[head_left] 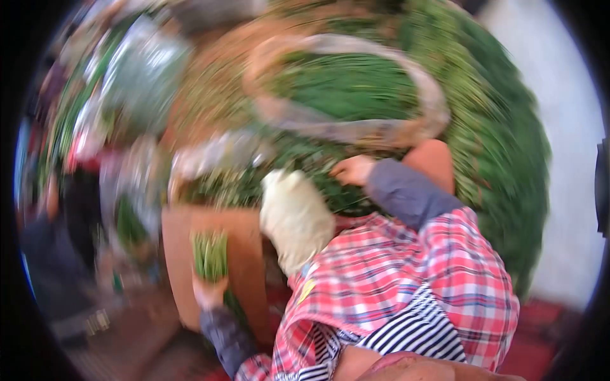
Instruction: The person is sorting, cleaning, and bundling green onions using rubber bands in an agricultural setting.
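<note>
My left hand [208, 293] is wrapped round a bundle of thin green stalks [211, 255], their pale cut ends fanned upward. Under it lies a brown cardboard sheet [181, 267]. At the far side of my knee, my right hand [356, 170] has its fingers bent in at a heap of dark leafy greens [305, 159]; motion blur leaves it unclear what they hold, if anything. Grey sleeves cover both forearms. A cream cloth-covered knee [295, 219] rises between the two hands.
A large plastic-lined round basket [438, 114] of green stalks stands ahead. Long greens [495, 146] are piled along the right side. Plastic bags [143, 76] of produce sit at the far left, near another person's dark clothing [54, 260]. A clear plastic wrap [219, 152] lies beside the leafy heap.
</note>
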A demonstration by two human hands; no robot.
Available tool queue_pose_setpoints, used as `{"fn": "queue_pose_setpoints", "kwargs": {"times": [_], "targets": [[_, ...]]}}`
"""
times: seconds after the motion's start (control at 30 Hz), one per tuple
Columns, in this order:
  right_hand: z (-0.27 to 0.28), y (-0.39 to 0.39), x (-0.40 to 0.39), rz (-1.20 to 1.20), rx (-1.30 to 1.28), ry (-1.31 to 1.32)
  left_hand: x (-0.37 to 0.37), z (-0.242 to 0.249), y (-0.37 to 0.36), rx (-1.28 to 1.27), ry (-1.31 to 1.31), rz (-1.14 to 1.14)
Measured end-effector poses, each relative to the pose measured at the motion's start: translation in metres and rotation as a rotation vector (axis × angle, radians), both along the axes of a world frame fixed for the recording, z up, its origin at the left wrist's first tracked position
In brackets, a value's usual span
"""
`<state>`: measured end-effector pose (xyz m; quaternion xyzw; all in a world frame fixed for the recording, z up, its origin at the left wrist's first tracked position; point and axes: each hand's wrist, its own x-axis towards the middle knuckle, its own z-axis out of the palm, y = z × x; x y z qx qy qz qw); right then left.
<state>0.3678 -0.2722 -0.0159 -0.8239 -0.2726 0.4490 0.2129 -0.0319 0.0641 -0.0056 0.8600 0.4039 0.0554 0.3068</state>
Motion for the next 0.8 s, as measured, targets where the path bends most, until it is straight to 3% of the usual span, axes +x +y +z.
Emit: {"fn": "queue_pose_setpoints", "kwargs": {"times": [0.03,0.07,0.13,0.2,0.23,0.27,0.33,0.43,0.47,0.53,0.6,0.63,0.73,0.8], "targets": [[0.004,0.002,-0.004,-0.038,0.022,0.011,-0.017,-0.001,0.014,0.015,0.088,0.04],[0.008,0.001,-0.004,-0.072,0.085,0.048,-0.01,0.018,0.014,-0.291,0.003,0.236],[0.005,0.005,-0.008,-0.083,0.11,0.135,-0.02,0.037,0.03,-0.056,0.11,0.143],[0.019,0.006,-0.011,-0.183,0.22,0.234,-0.012,0.038,0.053,0.042,-0.079,0.107],[0.025,0.012,-0.015,-0.109,0.278,0.214,0.001,0.059,0.046,0.101,-0.167,0.111],[0.033,0.018,-0.019,-0.038,0.319,0.189,0.016,0.081,0.042,0.049,-0.153,0.21],[0.064,0.03,-0.021,0.097,0.413,0.114,0.053,0.126,0.023,-0.134,-0.518,0.166],[0.103,0.074,-0.024,0.182,0.846,-0.107,0.11,0.201,0.002,-0.182,-0.694,0.167],[0.123,0.084,-0.023,0.176,1.012,-0.212,0.125,0.206,0.011,-0.107,-0.805,0.119],[0.179,0.087,-0.013,0.162,1.093,-0.359,0.175,0.23,-0.017,-0.351,-0.931,-0.154],[0.199,0.08,-0.011,0.076,1.269,-0.466,0.226,0.246,-0.048,-0.472,-1.023,-0.346],[0.208,0.073,-0.015,0.04,1.261,-0.425,0.252,0.251,-0.073,-0.539,-1.033,-0.36],[0.217,0.054,-0.002,-0.223,1.561,0.295,0.324,0.25,-0.112,-0.58,-1.031,-0.4],[0.219,0.02,0.013,-0.355,1.558,0.285,0.349,0.259,-0.16,-0.641,-1.049,-0.56]]}}
